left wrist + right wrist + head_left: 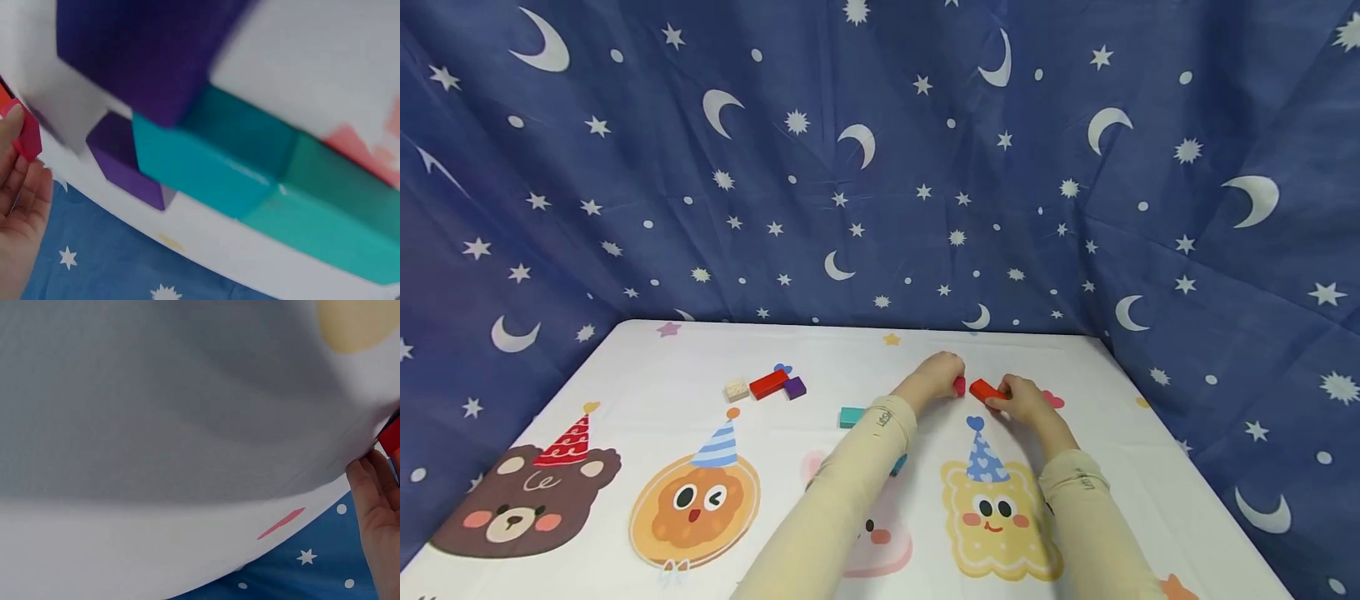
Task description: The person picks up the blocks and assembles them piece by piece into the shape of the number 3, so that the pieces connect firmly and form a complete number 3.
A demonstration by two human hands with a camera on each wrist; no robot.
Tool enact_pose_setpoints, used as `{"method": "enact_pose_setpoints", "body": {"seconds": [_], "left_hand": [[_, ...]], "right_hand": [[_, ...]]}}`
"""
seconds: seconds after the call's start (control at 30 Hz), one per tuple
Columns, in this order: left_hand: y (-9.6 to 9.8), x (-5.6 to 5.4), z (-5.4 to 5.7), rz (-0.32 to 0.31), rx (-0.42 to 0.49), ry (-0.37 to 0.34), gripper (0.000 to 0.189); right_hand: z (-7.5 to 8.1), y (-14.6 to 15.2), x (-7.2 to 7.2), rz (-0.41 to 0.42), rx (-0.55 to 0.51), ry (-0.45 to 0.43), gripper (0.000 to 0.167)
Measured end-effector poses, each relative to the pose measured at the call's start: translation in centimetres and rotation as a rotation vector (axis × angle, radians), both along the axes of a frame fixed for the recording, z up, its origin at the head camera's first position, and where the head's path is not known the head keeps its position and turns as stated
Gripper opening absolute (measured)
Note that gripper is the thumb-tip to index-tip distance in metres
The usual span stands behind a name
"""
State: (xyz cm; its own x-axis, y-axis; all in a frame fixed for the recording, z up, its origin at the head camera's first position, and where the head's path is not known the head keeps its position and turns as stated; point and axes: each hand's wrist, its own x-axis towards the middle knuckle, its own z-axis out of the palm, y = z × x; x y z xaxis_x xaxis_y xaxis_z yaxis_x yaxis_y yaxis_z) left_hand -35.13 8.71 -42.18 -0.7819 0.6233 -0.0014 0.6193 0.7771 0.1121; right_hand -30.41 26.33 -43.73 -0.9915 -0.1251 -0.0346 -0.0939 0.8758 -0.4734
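My left hand pinches a small pinkish-red block near the back of the table. In the left wrist view the thumb lies on one face of that block, with fingers below it. Just to the right, my right hand grips the near end of an orange-red oblong block. A short gap separates the two blocks in the head view. The right wrist view catches only part of the red block at its edge, beside the fingers of the right hand.
A teal block lies left of my left forearm, which partly hides a bluer block. Farther left sit a cream block, a red oblong block and a purple block. A starry blue curtain hangs behind the table.
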Motion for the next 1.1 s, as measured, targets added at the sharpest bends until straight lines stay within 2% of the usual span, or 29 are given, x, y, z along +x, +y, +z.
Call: {"method": "enact_pose_setpoints", "body": {"seconds": [0.07, 0.17, 0.3, 0.37, 0.6, 0.73, 0.87, 1.1], "left_hand": [[-0.3, 0.2, 0.5, -0.011, 0.018, -0.010, 0.021], [-0.9, 0.5, 1.4, 0.006, 0.026, -0.053, 0.026], [-1.9, 0.7, 2.2, 0.053, 0.029, -0.106, 0.027], [-2.4, 0.7, 2.5, 0.057, 0.038, -0.113, 0.026], [-4.2, 1.2, 2.7, -0.016, 0.077, -0.115, 0.024], [-5.4, 1.7, 2.8, -0.032, 0.084, -0.105, 0.023], [-6.6, 2.0, 3.1, -0.054, 0.068, -0.109, 0.022], [-8.3, 2.1, 3.7, -0.091, 0.098, -0.139, 0.021]], "right_hand": [[0.1, 0.0, -0.1, -0.009, 0.006, -0.016, 0.026], [0.3, -0.3, -0.4, -0.031, 0.011, -0.042, 0.027], [0.7, -1.0, -0.8, -0.019, 0.028, -0.063, 0.029], [1.0, -1.3, -0.9, 0.000, 0.039, -0.061, 0.030], [0.8, -1.0, -0.6, -0.008, 0.043, -0.060, 0.028], [0.2, -0.2, -0.3, 0.013, -0.006, -0.040, 0.026], [0.0, 0.2, -0.2, 0.001, -0.036, -0.040, 0.025], [0.4, -0.2, -0.6, -0.034, -0.021, -0.062, 0.027]]}}
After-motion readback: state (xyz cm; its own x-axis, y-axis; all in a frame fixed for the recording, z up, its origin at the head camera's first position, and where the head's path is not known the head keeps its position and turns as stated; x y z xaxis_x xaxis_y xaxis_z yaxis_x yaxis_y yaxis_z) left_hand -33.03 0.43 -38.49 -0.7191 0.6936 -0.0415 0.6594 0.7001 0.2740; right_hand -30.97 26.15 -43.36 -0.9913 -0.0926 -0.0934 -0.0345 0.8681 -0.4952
